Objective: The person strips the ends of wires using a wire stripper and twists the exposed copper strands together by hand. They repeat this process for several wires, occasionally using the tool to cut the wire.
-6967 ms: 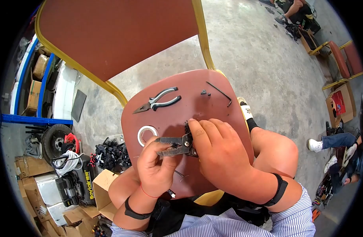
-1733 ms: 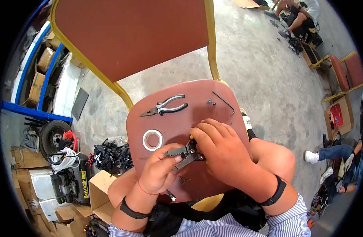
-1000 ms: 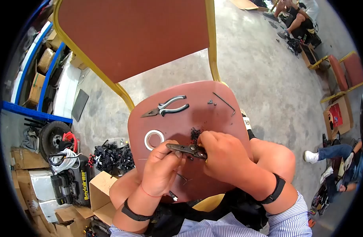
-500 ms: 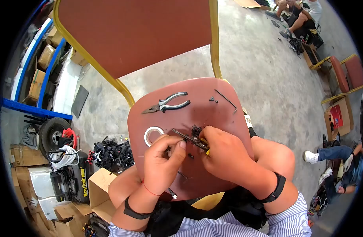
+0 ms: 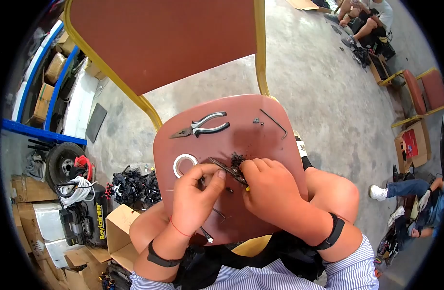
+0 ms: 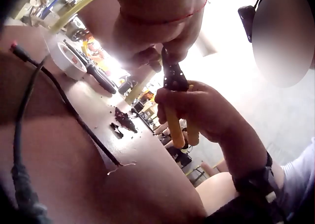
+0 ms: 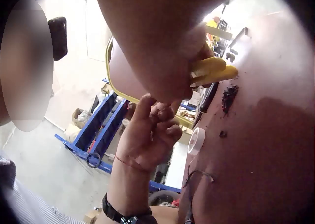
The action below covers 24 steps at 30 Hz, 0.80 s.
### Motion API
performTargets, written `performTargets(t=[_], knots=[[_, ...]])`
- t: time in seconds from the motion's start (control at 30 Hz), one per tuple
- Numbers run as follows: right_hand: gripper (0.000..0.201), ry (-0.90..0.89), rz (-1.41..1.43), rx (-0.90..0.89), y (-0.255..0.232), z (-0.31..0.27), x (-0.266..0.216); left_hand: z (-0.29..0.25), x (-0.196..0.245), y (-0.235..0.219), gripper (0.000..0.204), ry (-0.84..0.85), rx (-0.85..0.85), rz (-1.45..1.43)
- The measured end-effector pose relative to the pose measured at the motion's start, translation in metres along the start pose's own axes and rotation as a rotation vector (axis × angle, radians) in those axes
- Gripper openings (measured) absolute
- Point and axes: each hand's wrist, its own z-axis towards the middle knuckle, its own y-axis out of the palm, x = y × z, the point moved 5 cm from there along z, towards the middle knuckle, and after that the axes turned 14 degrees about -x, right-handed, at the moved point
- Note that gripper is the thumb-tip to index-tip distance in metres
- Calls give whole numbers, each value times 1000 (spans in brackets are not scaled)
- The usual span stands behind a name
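Note:
My right hand (image 5: 275, 188) grips wire strippers (image 5: 227, 168) by their yellow handles (image 6: 174, 128). Their dark jaws point up and left, seen nearly edge-on. Thumb and forefinger of my left hand (image 5: 192, 198) come together right at the jaws, pinching a small dark piece mostly covered by the fingers. Just beyond the jaws lies a heap of dark clippings (image 5: 238, 158), with a loose black scrap (image 5: 229, 190) nearer me. A black cable (image 6: 74, 111) with bare, frayed wire ends lies on the chair seat (image 5: 260, 222); a white plug (image 5: 209, 239) shows near the seat's front edge.
Across the seat lie a white tape roll (image 5: 176, 170), grey-handled needle-nose pliers (image 5: 198, 129), a hex key (image 5: 275, 124) and small dark parts (image 5: 256, 121). The chair's backrest (image 5: 164, 43) rises behind. An open carton (image 5: 120, 232) stands on the floor at left.
The wire strippers have turned from flat with jaws apart to nearly edge-on. My right hand has shifted toward me, uncovering the clippings. My left thumb and forefinger stay at the jaws.

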Motion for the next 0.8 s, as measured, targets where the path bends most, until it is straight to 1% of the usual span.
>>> performTargets(t=[0.03, 0.27, 0.33, 0.37, 0.43, 0.57, 0.67, 0.77, 0.8], knots=[[21, -48, -63, 36, -1, -1, -2, 0, 2, 0, 9, -10, -9, -48], [33, 31, -225, 133, 1, -2, -7, -4, -3, 2, 8, -93, -62, -305], [36, 19, -242, 170, 2, -1, -9, -4, -6, 2, 8, -28, -76, -346], [37, 28, -236, 150, 2, -1, -10, -4, -7, 2, 8, 4, -83, -366], [38, 47, -224, 110, 0, 0, -10, -4, -7, 4, 8, -3, -84, -384], [38, 60, -211, 128, 1, 0, -8, -2, -9, 8, 8, 5, -69, -427], [37, 74, -154, 111, 2, -1, -4, -1, -12, 9, 9, -26, -87, -367], [38, 118, -136, 106, 2, -2, -1, -3, -3, 11, 12, 44, -108, -294], [39, 137, -131, 99, 1, -2, -1, -3, -4, 12, 13, 51, -112, -309]])
